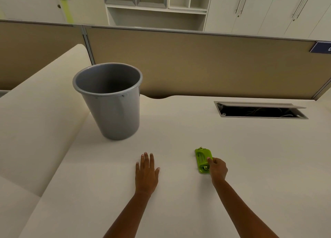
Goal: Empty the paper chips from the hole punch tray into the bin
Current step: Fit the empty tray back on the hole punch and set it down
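A small bright green hole punch [202, 159] lies on the white desk [179, 133], right of centre and near me. My right hand [217, 168] is closed around its near right end, fingers curled over the edge. My left hand [147, 171] rests flat on the desk with fingers spread, holding nothing, about a hand's width left of the punch. A grey plastic bin [114, 112] stands upright on the desk farther back on the left, its mouth open and its inside dark. No paper chips are visible.
An open cable hatch [259, 111] is cut into the desk at the back right. A beige partition wall [197, 62] closes off the desk's far edge. A second desk surface [35, 112] adjoins on the left.
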The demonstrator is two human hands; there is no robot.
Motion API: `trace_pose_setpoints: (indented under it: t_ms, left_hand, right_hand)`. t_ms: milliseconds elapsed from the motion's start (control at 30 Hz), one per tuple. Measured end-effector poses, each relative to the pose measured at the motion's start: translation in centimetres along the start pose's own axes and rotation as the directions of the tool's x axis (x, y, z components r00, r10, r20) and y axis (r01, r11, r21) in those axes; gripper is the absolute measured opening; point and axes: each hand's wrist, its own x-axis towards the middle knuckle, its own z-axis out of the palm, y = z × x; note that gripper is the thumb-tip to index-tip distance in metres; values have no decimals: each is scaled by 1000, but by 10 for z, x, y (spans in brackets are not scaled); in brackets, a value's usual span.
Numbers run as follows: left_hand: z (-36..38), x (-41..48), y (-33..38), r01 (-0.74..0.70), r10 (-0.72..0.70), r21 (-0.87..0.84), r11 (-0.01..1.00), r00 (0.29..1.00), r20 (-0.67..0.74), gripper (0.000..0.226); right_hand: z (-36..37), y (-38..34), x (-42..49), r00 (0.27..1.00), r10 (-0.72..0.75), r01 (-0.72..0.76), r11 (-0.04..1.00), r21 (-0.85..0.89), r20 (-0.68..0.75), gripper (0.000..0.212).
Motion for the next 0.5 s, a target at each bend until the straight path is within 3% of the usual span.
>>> trace_pose_setpoints:
  t_ms: [233, 333, 433, 500]
  left_hand:
    - [-1, 0, -1, -4, 4, -7, 1000, 1000, -10, 62]
    - [2, -1, -3, -2, 2, -8, 1000, 1000, -6, 62]
    - [5, -2, -4, -6, 6, -4, 1000, 1000, -23, 62]
    - [4, -2, -4, -10, 9, -22, 1000, 999, -43, 84]
  right_hand:
    - [-4, -1, -16, 996, -89, 91, 989, -112, 24, 34]
    - [-3, 10, -30, 970, -241, 241, 945, -221, 31, 41]
    - [0, 20, -44, 837, -535, 527, 730, -436, 115, 46]
    - [5, 20, -54, 734, -643, 653, 581, -485, 217, 45]
